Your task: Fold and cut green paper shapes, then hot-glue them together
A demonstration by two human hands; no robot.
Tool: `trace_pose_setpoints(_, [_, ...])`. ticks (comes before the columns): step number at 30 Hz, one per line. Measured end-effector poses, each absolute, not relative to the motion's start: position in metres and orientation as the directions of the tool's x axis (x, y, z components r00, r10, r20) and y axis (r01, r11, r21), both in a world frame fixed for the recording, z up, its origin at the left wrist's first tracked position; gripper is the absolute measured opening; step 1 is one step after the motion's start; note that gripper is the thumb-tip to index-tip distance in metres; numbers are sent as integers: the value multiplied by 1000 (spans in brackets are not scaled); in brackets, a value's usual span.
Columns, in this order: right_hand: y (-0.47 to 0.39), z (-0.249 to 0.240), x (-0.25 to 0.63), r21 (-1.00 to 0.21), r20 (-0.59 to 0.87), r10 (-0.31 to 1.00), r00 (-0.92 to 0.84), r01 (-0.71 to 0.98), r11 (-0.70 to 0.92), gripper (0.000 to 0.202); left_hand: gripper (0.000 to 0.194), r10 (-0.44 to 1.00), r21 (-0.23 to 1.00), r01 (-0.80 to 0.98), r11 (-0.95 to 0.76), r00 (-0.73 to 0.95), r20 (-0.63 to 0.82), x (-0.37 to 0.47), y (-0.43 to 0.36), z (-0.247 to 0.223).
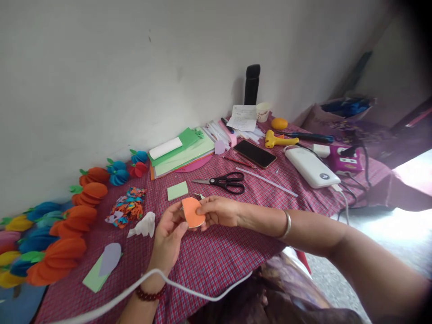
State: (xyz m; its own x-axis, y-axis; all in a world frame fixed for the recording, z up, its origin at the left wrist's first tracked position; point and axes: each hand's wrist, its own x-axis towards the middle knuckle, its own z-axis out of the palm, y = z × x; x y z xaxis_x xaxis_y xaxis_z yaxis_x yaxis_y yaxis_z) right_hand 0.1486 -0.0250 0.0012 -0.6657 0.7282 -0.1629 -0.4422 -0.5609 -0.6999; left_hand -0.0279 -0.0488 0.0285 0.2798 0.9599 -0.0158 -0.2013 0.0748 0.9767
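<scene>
Near: left hand [170, 231] pinching orange paper piece [193, 213] by left edge; right hand [218, 211] pinching right edge, thumb on top. Piece held above checked surface [222, 252], already rounded in outline. Near left: lilac cutout [110, 258] on green paper, flat, unassembled by look. Left: many pleated paper balls [65, 249], several leaf-topped, apparently complete. Heap of scraps [128, 207] beside. Farther: small green stack [177, 191], square-cornered; scissors [221, 181] unheld. Far: large green sheets [199, 150], apparently unused.

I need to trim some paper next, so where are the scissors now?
In the head view, the scissors lie mid-table, just beyond the hands, between the phone and the small green paper stack.
</scene>
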Motion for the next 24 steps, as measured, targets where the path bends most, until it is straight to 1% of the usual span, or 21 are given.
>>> trace_pose_setpoints(5, [-26, 3, 149, -692, -142, 712, -688, -446, -569, 28, 47, 958, 976, -205, 74, 286, -12, -28, -49, 25])
trace_pose_setpoints(9, [-25, 2, 149, -678, -138, 714, -687, -460, -574, 29, 50, 948, 978, -200, 62, 317, 4, -29, -49, 23])
trace_pose_setpoints(12, [-25, 2, 147, -700, -133, 733, -667, -461, -546, 29, 49, 948, 982, -175, 68, 319, -9, -29, -49, 24])
trace_pose_setpoints(18, [-27, 2, 143, -822, -177, 832, -526, -386, -419, 18, 46, 965, 987, -136, 89, 256, -52, -25, -50, 26])
trace_pose_setpoints(20, [-28, 3, 142, -844, -190, 848, -494, -359, -399, 14, 45, 964, 987, -122, 105, 258, -70, -24, -50, 26])
trace_pose_setpoints(24, [-28, 1, 140, -862, -196, 853, -484, -330, -386, 9, 42, 958, 986, -102, 129, 268, -98, -24, -50, 25])
